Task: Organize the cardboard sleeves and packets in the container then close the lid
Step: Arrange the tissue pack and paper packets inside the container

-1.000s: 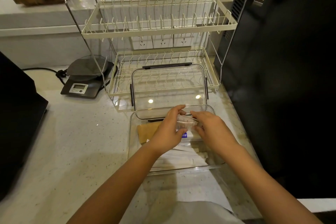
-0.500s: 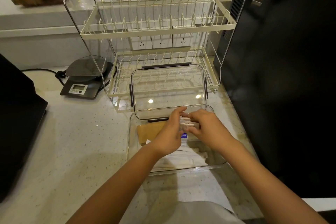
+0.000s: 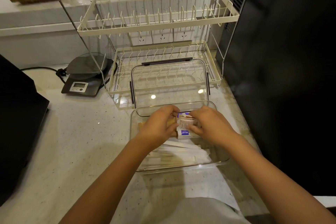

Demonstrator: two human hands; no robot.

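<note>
Hands, left (image 3: 157,127) and right (image 3: 209,127), both curl their fingers around a small stack of packets (image 3: 185,126) inside the container (image 3: 221,163), above the sleeves (image 3: 140,125), while the lid (image 3: 170,85) leans behind; a loose grip could let packets scatter.
</note>
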